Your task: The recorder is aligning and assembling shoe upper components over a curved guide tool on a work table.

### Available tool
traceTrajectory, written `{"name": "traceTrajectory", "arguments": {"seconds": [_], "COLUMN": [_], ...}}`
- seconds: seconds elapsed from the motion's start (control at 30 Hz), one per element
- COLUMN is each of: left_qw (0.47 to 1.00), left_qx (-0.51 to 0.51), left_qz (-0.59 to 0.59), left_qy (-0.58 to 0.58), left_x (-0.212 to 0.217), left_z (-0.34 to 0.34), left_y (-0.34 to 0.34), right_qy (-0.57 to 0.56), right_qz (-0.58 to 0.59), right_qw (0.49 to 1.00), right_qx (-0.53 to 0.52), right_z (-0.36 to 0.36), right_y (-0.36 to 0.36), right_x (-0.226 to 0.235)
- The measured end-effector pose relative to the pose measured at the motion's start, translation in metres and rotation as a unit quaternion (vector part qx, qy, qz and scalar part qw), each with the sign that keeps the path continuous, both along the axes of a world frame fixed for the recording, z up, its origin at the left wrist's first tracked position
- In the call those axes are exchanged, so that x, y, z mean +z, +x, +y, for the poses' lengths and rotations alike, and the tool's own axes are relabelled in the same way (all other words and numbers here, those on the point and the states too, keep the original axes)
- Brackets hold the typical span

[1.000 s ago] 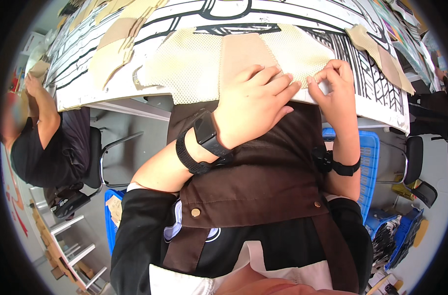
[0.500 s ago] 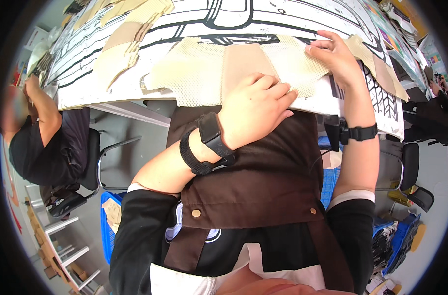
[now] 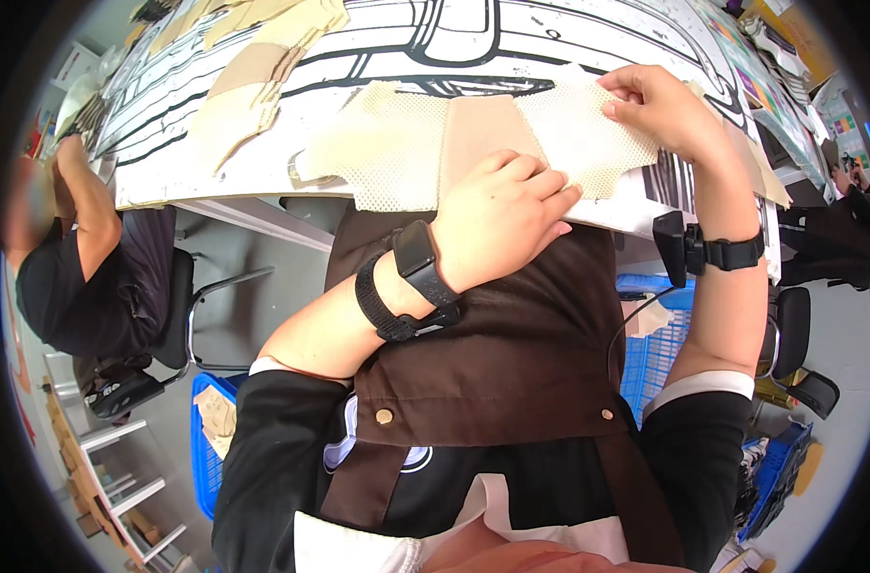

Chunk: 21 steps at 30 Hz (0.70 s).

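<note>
Head view: a beige mesh-sided panel (image 3: 492,122) lies on the table (image 3: 191,181) beneath the left hand (image 3: 504,215), loosely outstretched; the right hand (image 3: 669,110) curls at its far edge, pinch unclear. Probably light, floppy; best held by edges.

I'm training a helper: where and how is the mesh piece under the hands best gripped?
Probably pinch the mesh piece by its left outer edge, from the left: it looks flat, uncovered there, while the left hand and right hand occupy its front and right.
</note>
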State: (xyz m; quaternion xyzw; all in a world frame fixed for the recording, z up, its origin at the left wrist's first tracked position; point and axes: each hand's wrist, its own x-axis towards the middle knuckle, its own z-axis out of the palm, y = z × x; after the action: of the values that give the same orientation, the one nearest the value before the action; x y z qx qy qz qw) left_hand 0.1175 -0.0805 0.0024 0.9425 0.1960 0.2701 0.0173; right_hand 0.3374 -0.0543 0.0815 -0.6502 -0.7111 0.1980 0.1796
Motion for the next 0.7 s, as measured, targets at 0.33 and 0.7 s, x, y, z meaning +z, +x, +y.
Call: {"name": "traceTrajectory", "arguments": {"seconds": [0.33, 0.7], "left_qw": [0.999, 0.999], "left_qx": [-0.008, 0.034], "left_qz": [0.036, 0.013], "left_qy": [-0.011, 0.011], "left_x": [0.006, -0.004], "left_z": [-0.003, 0.006], "left_y": [0.001, 0.021], "right_qy": [0.153, 0.244], "right_qz": [-0.075, -0.034], "right_qw": [0.985, 0.969], "right_qx": [-0.030, -0.032], "right_z": [0.009, 0.008], "right_y": [0.001, -0.001], "right_x": [-0.043, -0.070]}}
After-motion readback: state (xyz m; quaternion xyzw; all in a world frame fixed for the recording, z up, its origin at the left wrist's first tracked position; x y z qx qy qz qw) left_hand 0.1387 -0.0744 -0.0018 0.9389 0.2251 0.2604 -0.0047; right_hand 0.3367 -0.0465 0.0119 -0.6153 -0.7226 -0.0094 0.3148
